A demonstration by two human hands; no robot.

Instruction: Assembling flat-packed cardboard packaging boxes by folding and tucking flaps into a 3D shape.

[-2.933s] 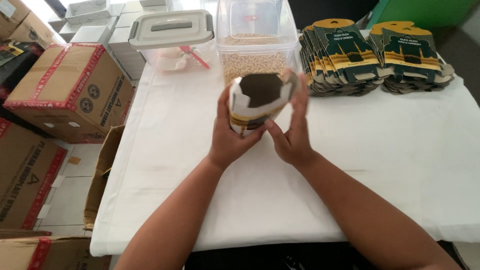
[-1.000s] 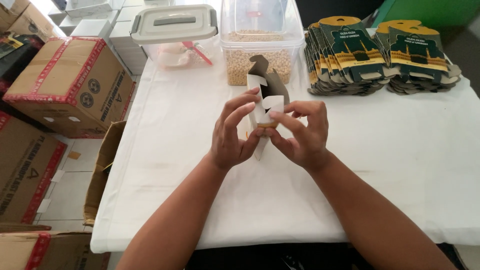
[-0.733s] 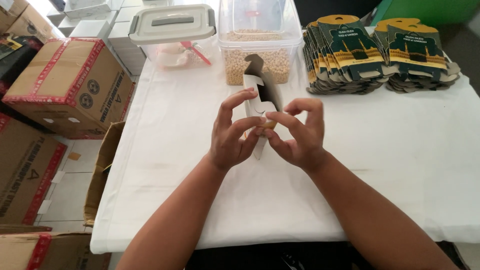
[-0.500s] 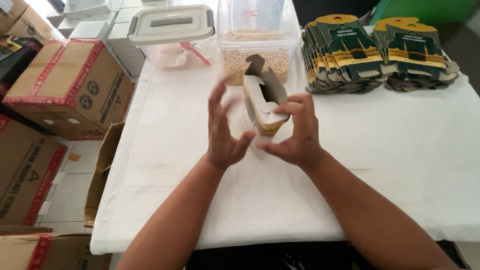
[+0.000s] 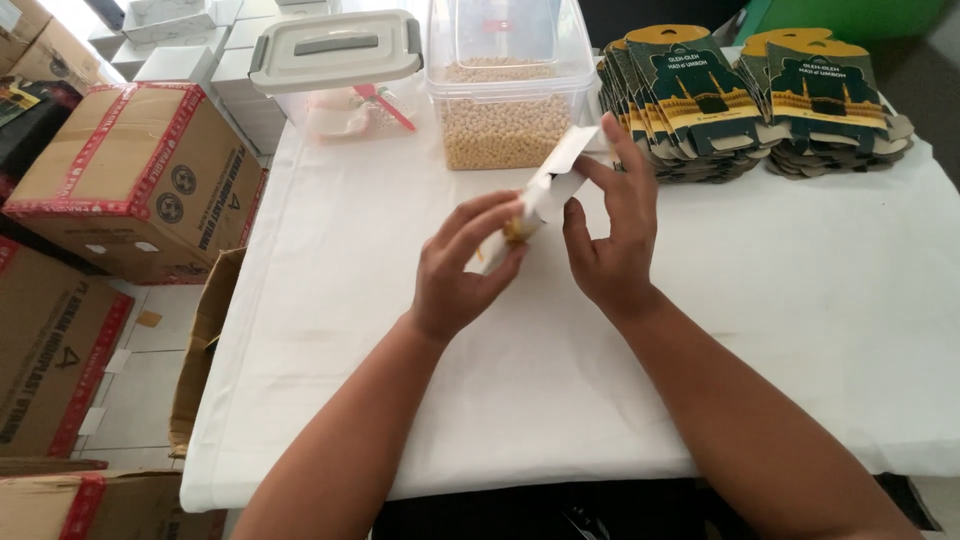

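- Head view, looking down: I see both hands over the white-clothed worktop (image 5: 820,300), working a flattened white card carton blank with a gold-brown printed patch (image 5: 535,205).
- Left hand (image 5: 465,270): fingers curled and clamped on the carton's lower end, thumb underneath, approx. mid-worktop, held just above the cloth.
- Right hand (image 5: 610,235): fingers spread, not closed; index tip rests along the carton's upper flap, thumb touches its underside. It steadies rather than grips.
- Carton sits tilted, lower end twd me, upper end pointing at the clear plastic tub of pale round beans (image 5: 505,110); near it, not touching as far as I can tell.
- Doing this well, my judgement: keep the left pinch firm as anchor, let the right fingertips press along the creases, not the panel faces, so the card pops square w/o buckling. Keep it over bare cloth, away from the tub.
- Around: clear box with grey handled lid (image 5: 335,60) left of the tub; two fanned stacks of dark green and gold flat cartons (image 5: 750,95) at far right; brown cardboard shipping boxes with red tape (image 5: 120,170) on the floor to the left.
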